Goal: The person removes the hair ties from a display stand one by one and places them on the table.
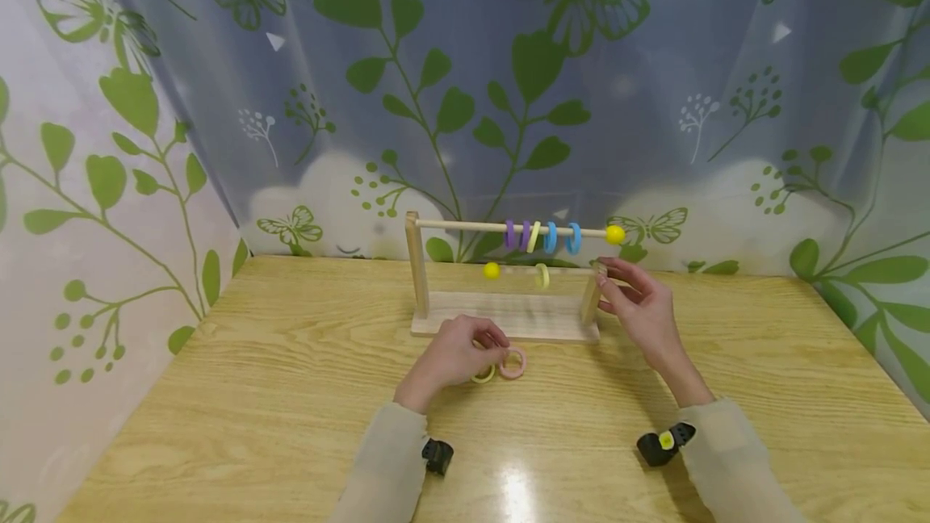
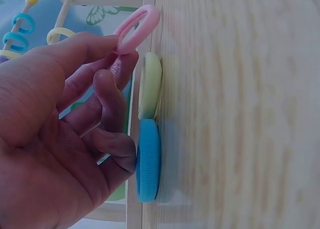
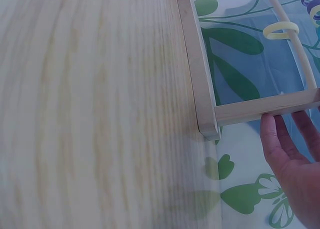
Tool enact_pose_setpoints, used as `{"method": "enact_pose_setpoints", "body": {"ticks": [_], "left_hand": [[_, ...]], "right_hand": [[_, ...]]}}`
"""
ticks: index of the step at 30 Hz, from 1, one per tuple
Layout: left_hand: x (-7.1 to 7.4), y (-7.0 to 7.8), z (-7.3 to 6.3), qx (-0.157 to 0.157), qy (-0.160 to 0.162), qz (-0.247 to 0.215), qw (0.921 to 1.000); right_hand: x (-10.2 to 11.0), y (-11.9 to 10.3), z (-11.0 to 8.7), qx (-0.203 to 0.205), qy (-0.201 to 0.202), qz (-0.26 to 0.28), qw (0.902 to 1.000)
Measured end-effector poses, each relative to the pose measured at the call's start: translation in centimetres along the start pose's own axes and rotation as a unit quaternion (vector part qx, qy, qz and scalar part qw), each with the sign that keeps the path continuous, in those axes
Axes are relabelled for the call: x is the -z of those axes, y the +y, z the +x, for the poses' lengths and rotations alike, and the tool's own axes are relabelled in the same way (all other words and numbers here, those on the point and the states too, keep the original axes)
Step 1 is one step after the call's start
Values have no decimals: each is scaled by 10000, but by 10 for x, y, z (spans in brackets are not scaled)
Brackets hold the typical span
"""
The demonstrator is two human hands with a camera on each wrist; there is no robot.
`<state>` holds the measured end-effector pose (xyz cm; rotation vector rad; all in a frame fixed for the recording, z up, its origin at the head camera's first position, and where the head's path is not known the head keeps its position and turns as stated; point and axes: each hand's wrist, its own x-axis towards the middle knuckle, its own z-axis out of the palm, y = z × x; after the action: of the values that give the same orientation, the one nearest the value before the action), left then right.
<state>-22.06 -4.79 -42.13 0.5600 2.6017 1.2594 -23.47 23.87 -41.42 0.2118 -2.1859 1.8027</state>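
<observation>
My left hand (image 1: 465, 352) pinches a pink hair tie (image 1: 513, 375) between thumb and fingertips, just above the table. Below it, a pale yellow hair tie (image 2: 151, 86) and a blue ribbed hair tie (image 2: 149, 161) lie side by side; the hand hides the blue one in the head view. My right hand (image 1: 639, 309) holds the top of the right post (image 1: 591, 303) of a wooden two-rod stand (image 1: 501, 331), with fingers against its outer side. A single pale yellow hair tie (image 1: 542, 276) hangs on the lower rod. Purple, yellow and blue hair ties (image 1: 550, 237) hang on the upper rod.
Yellow balls cap the free ends of the upper rod (image 1: 614, 235) and lower rod (image 1: 492, 270). The stand is on a wooden table (image 1: 291, 394), near its back edge. Behind it hangs a leaf-patterned curtain (image 1: 465, 103).
</observation>
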Motion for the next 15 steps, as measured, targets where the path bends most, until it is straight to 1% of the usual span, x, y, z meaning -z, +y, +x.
{"method": "enact_pose_setpoints", "body": {"ticks": [7,15], "left_hand": [[1,-1,0,-132,-49,117,9998],[2,0,-1,-102,-7,260,9996]], "right_hand": [[0,0,-1,-59,-12,-36,10000],[0,-1,0,-62,-8,-64,10000]]}}
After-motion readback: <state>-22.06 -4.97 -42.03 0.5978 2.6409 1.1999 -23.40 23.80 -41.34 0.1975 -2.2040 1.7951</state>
